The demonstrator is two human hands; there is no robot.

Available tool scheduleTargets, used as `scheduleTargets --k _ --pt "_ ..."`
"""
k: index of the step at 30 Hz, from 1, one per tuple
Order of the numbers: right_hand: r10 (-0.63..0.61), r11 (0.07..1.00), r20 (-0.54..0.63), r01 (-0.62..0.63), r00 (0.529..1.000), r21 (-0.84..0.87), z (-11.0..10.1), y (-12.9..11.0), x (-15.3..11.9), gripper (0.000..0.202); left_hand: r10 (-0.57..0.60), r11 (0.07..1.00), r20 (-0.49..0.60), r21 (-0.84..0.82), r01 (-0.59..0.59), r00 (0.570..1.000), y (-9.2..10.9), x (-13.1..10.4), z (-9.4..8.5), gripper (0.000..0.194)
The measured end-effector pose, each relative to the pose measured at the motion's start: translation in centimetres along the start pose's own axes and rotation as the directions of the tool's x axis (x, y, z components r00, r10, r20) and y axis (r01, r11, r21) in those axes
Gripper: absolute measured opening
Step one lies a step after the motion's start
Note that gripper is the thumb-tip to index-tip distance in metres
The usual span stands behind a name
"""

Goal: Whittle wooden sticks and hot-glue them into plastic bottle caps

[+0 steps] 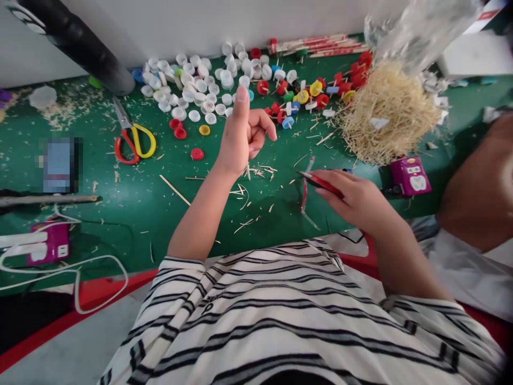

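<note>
My left hand (244,128) is raised over the middle of the green table, thumb stretched up and away, the other fingers loosely bent. Nothing shows in it. Below it lie wood slivers (260,171). In my right hand (355,195) is a slim red-and-black tool (326,184) with a dark pointed tip, apparently a knife, aimed left. Under that tip lies a narrow clear plastic strip (304,195) with red markings. White bottle caps (200,88) are heaped behind my left hand. Coloured caps (302,96) with sticks through them lie farther right.
Scissors (135,141) with red and yellow handles lie left of the caps. A black bottle (92,53) stands at the back left. A heap of thin wood sticks (390,117) sits at right, beside a purple power socket (411,176). Another person's arm (481,182) is at the far right.
</note>
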State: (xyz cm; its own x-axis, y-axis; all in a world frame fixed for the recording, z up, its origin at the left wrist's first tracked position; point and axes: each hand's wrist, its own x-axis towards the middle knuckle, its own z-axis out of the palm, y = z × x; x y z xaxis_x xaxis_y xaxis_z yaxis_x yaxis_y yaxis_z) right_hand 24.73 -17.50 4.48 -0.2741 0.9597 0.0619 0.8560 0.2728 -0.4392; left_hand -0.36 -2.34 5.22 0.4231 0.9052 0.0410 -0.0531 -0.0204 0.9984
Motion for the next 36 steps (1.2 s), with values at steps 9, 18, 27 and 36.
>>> scheduleTargets --k 9,18,27,36 --pt "-0.18 0.866 0.263 0.279 0.948 -0.415 2.8 -2.8 7.3 0.061 -0.002 0.999 -0.046 -0.051 -0.001 0.999 0.3 0.3 -0.1 0.085" --pt "-0.114 0.895 0.346 0.247 0.931 -0.37 4.2 -2.9 9.7 0.063 0.029 0.992 -0.161 -0.115 -0.047 0.987 -1.0 1.6 -0.6 0.076" --pt "-0.042 0.885 0.512 0.27 0.858 -0.38 6.2 -2.8 8.2 0.071 0.045 0.989 -0.14 -0.136 -0.064 0.989 -0.4 0.9 -0.2 0.072" --pt "0.004 0.917 0.525 0.207 0.851 -0.342 4.9 -2.8 7.1 0.061 0.001 0.994 -0.128 -0.111 -0.016 0.992 -0.2 0.6 -0.2 0.076"
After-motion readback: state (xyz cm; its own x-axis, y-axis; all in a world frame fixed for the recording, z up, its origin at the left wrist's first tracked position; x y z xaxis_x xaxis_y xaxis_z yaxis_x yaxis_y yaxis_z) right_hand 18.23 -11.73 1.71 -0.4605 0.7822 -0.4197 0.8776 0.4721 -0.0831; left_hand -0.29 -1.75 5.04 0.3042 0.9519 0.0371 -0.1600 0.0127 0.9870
